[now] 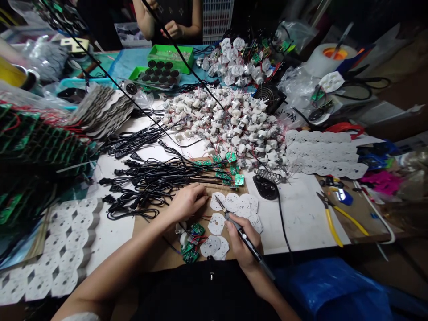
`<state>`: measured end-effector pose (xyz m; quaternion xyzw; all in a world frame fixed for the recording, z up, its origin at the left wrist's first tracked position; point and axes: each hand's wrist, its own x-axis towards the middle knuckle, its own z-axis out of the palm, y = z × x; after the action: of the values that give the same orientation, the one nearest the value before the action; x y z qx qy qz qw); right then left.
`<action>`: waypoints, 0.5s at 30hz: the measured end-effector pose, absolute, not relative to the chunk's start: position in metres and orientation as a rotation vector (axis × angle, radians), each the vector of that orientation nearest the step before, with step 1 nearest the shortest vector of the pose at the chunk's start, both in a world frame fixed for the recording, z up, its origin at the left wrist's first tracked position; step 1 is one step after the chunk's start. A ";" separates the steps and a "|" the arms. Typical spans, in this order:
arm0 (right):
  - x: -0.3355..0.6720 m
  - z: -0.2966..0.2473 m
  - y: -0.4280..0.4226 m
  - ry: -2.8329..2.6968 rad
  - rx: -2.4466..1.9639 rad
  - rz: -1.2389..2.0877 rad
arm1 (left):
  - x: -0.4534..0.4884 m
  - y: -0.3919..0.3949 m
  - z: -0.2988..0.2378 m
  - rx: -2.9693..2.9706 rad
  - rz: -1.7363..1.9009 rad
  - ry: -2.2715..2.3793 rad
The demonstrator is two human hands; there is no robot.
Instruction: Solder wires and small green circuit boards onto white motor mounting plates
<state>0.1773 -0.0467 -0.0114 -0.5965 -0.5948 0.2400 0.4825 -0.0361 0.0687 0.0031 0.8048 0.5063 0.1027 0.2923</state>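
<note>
My right hand (244,238) grips a soldering iron (249,245) like a pen. Its metal tip points at a white hexagonal LED board (217,201) on the brown cardboard. My left hand (190,200) is closed at that board's left edge, palm down; what its fingers hold, if anything, is too small to make out. Just below lies another white board with a centre hole (216,224). Nearer my body are green circuit boards (191,252) with red wires and two overlapping white discs (211,246). Black power cords with green circuit boards (239,179) stretch behind my left hand.
A heap of white parts (230,120) covers the table's middle. On the right are a soldering iron stand (265,185), yellow-handled pliers (334,218) and white board sheets (324,151). Stacked green circuit boards (33,147) stand left. A person (174,26) works opposite, behind a green tray (187,53).
</note>
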 end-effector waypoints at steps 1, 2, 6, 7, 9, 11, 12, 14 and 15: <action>0.178 -0.012 -0.047 -1.440 -1.459 0.600 | -0.036 0.069 0.003 2.155 0.270 1.350; 0.178 -0.013 -0.048 -1.430 -1.461 0.613 | -0.036 0.068 0.004 2.164 0.271 1.355; 0.178 -0.015 -0.048 -1.406 -1.465 0.632 | -0.035 0.067 0.007 2.176 0.304 1.354; 0.178 -0.015 -0.048 -1.403 -1.466 0.629 | -0.034 0.067 0.008 2.176 0.304 1.351; 0.178 -0.014 -0.047 -1.399 -1.462 0.614 | -0.033 0.068 0.010 2.171 0.283 1.349; 0.178 -0.012 -0.046 -1.406 -1.454 0.599 | -0.030 0.069 0.012 2.159 0.245 1.358; 0.178 -0.011 -0.046 -1.413 -1.453 0.592 | -0.029 0.070 0.013 2.151 0.222 1.370; 0.178 -0.008 -0.045 -1.429 -1.457 0.586 | -0.026 0.072 0.016 2.139 0.176 1.403; 0.178 -0.007 -0.045 -1.436 -1.460 0.587 | -0.024 0.073 0.018 2.136 0.155 1.418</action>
<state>0.1785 -0.0451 -0.0072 -0.5995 -0.5899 0.2409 0.4843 -0.0245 0.0726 0.0175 0.7977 0.5295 0.0580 0.2829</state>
